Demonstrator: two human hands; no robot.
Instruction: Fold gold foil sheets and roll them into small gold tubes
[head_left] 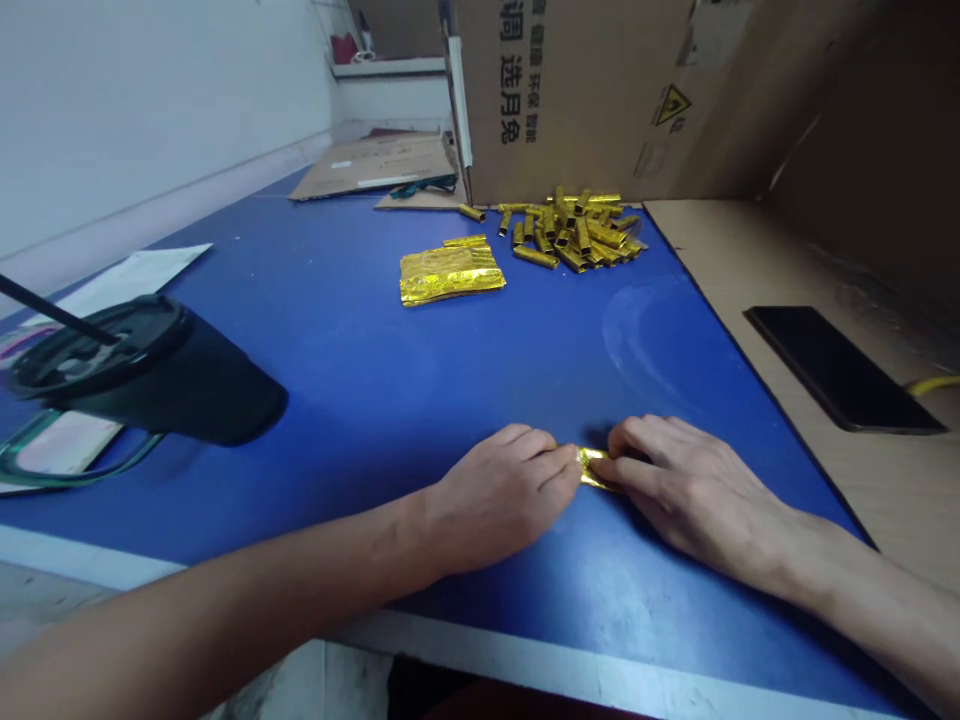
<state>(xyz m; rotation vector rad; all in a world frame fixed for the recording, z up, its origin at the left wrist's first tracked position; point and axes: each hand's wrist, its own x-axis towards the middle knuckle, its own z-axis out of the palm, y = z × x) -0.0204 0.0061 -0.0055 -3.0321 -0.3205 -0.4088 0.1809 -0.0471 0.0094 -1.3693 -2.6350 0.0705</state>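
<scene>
A small piece of gold foil lies on the blue table near the front edge, mostly covered by fingers. My left hand is closed, its fingertips pinching the foil's left end. My right hand presses down on its right end with fingers together. Farther back lies a flat stack of gold foil sheets. Behind it, to the right, sits a heap of several rolled gold foil tubes.
A black tumbler with a straw lies at the left over papers. A large cardboard box stands at the back. Cardboard sheeting with a black phone covers the right side.
</scene>
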